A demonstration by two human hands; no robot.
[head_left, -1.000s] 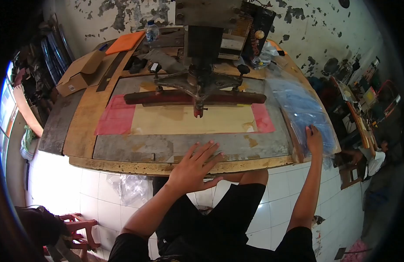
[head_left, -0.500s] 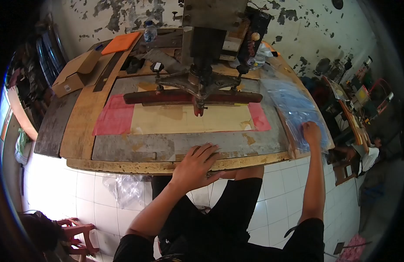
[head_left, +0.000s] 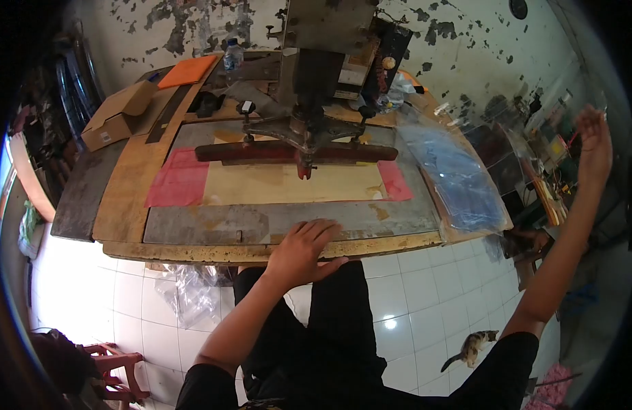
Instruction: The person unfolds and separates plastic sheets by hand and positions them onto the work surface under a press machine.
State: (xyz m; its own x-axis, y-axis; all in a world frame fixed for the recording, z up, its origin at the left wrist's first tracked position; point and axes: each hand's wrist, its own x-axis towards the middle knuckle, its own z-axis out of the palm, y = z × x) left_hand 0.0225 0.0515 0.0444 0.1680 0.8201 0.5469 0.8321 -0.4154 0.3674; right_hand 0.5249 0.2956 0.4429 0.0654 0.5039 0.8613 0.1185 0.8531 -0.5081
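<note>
My left hand (head_left: 299, 251) rests on the front edge of the worktable, fingers stretched over the grey metal plate (head_left: 248, 222) and thumb at the edge. It holds nothing. Far out to the right, my right hand (head_left: 594, 147) is raised with its fingers bent round a clear plastic sheet (head_left: 497, 154), which trails toward the table and is hard to make out. Below it lies a stack of bluish clear plastic sheets (head_left: 456, 181) on the table's right side. In front of me, a press head with a red bar (head_left: 357, 152) stands over a cream board (head_left: 261, 188) with pink ends (head_left: 176, 179).
An open cardboard box (head_left: 118, 119), an orange folder (head_left: 187, 72) and a water bottle (head_left: 232, 55) sit at the back left. A cat (head_left: 473, 347) is on the tiled floor at right. A red stool (head_left: 121, 369) stands at lower left, and crumpled plastic (head_left: 189, 297) is under the table.
My right hand has left the plastic stack and swung up and right, with a clear sheet lifted. My left hand stays at the table edge. The cat has come into view.
</note>
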